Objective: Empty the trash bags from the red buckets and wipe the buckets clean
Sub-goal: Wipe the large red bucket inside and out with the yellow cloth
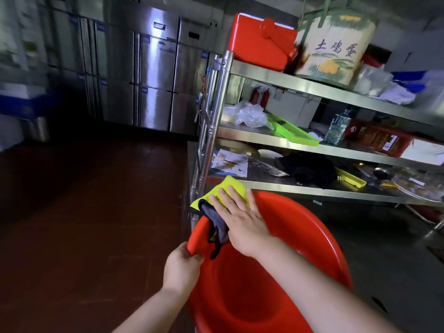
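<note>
Left hand (182,267) gripped red bucket (288,248) rim at 9 o'clock. Right hand (242,217), fingers flat, pressed yellow cloth (230,188) onto rim at 11 o'clock. Risk: bucket appeared tilted, could slip; cloth's dangling grey corner could snag.

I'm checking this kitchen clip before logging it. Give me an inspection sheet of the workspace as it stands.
Surface: dark red tiled floor; no table in use.
Job's things: red bucket, no trash bag seen in it; yellow and grey cloth lies over its far rim.
Clutter: steel shelf rack holds a red box, green tray, clear plastic bag, water bottle, papers.
Hands: left hand grips the bucket's near rim; right hand presses the cloth flat with straight fingers.
Cables: nothing seen.
Surroundings: steel refrigerator doors behind; dim light.
</note>
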A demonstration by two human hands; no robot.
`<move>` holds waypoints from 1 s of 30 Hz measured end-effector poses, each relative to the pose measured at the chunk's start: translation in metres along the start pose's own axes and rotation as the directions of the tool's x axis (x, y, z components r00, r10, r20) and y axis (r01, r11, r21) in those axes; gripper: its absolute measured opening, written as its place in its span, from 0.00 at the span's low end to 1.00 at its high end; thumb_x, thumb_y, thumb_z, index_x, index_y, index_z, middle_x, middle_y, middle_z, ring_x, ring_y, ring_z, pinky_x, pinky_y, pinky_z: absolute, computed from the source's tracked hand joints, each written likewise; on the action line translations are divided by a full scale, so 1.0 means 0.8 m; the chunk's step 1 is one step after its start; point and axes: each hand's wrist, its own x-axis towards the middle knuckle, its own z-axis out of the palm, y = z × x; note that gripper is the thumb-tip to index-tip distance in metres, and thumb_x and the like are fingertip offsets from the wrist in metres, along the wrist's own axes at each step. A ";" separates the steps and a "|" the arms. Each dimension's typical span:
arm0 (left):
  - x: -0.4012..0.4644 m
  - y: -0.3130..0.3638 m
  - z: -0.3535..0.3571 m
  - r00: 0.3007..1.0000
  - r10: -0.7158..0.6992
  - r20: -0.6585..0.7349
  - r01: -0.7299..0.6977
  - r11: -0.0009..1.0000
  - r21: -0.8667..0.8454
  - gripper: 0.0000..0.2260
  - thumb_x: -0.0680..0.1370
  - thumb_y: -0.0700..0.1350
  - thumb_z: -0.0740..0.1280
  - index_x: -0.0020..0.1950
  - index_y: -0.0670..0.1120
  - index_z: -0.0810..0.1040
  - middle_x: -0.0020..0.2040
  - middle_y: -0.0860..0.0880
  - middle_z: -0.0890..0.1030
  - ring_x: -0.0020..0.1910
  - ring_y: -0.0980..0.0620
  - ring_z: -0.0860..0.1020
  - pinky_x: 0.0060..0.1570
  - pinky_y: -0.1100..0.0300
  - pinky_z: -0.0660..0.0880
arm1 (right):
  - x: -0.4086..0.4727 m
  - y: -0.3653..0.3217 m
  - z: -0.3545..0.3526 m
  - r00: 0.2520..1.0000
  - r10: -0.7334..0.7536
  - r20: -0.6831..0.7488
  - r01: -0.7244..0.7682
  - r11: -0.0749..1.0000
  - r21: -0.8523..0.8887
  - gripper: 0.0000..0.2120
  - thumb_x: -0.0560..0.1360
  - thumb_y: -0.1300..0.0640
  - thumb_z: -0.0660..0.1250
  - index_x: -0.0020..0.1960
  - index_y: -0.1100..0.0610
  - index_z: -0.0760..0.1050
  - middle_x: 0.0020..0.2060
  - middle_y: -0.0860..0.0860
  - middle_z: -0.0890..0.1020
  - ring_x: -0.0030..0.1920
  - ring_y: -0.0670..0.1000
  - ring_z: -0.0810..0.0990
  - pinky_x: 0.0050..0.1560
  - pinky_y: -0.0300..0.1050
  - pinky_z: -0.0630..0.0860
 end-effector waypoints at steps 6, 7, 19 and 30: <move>-0.003 0.001 0.001 0.996 0.081 0.027 -0.084 0.990 0.110 0.05 0.68 0.36 0.66 0.37 0.46 0.76 0.23 0.49 0.73 0.19 0.54 0.68 0.22 0.60 0.64 | 0.026 0.008 -0.008 0.996 -0.084 0.011 0.084 0.989 -0.120 0.41 0.64 0.49 0.74 0.73 0.46 0.60 0.63 0.50 0.71 0.68 0.56 0.65 0.73 0.56 0.47; -0.003 0.001 0.001 0.996 0.085 0.030 -0.088 0.990 0.108 0.05 0.68 0.36 0.66 0.37 0.46 0.75 0.23 0.49 0.72 0.20 0.54 0.68 0.22 0.60 0.63 | 0.028 0.013 -0.010 0.997 -0.072 0.016 0.073 0.988 -0.137 0.39 0.63 0.49 0.74 0.70 0.46 0.63 0.59 0.51 0.73 0.63 0.57 0.68 0.71 0.55 0.53; -0.012 -0.012 -0.001 0.998 0.048 0.038 -0.044 0.995 -0.093 0.05 0.72 0.38 0.67 0.39 0.47 0.78 0.23 0.50 0.76 0.19 0.55 0.70 0.20 0.61 0.66 | -0.012 0.093 -0.017 0.938 0.340 -0.061 -0.345 0.917 -0.200 0.28 0.65 0.38 0.71 0.59 0.50 0.69 0.50 0.52 0.78 0.53 0.56 0.76 0.44 0.48 0.71; 0.012 0.058 -0.007 0.926 0.286 0.247 -0.369 0.821 0.435 0.06 0.70 0.47 0.69 0.42 0.48 0.74 0.36 0.50 0.78 0.36 0.50 0.78 0.34 0.56 0.73 | -0.032 0.091 -0.037 0.972 0.201 -0.122 -0.226 0.942 -0.247 0.26 0.58 0.40 0.77 0.50 0.52 0.76 0.39 0.51 0.79 0.44 0.56 0.79 0.40 0.46 0.71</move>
